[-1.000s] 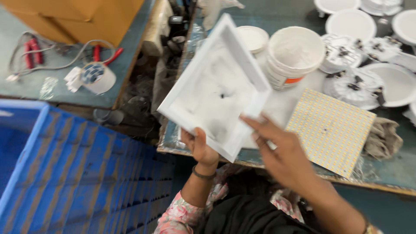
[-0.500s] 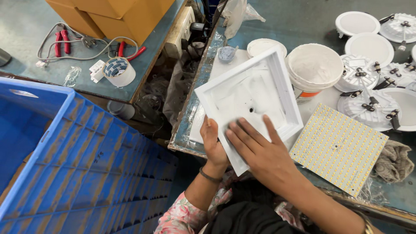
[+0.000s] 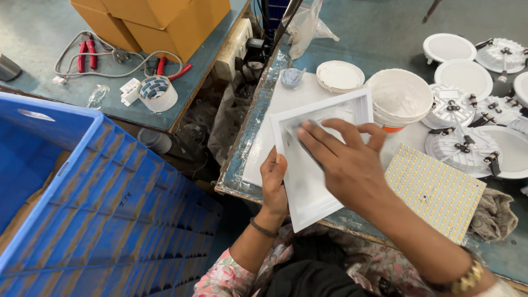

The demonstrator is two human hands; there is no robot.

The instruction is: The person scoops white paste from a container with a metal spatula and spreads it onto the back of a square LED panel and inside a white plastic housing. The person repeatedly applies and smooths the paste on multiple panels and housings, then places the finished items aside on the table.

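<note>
A white square lamp housing (image 3: 308, 190) lies tilted at the near edge of the workbench (image 3: 379, 22). My left hand (image 3: 273, 184) grips its left rim from below. My right hand (image 3: 344, 165) rests flat inside the housing, fingers spread toward its upper left corner. A square board (image 3: 434, 192) dotted with yellow LEDs lies just right of my right wrist. A white tub of paste (image 3: 400, 98) stands behind the housing.
Several round white lamp housings (image 3: 466, 74) fill the bench's right side. A small white dish (image 3: 340, 76) sits behind the housing. A blue plastic crate (image 3: 82, 203) stands at the left. Cardboard boxes (image 3: 165, 19), a tape roll (image 3: 157, 92) and red-handled pliers (image 3: 82, 55) lie on the left table.
The square housing came down from a raised tilt to the bench edge. My right hand moved from its rim into its inside and slid toward the upper left.
</note>
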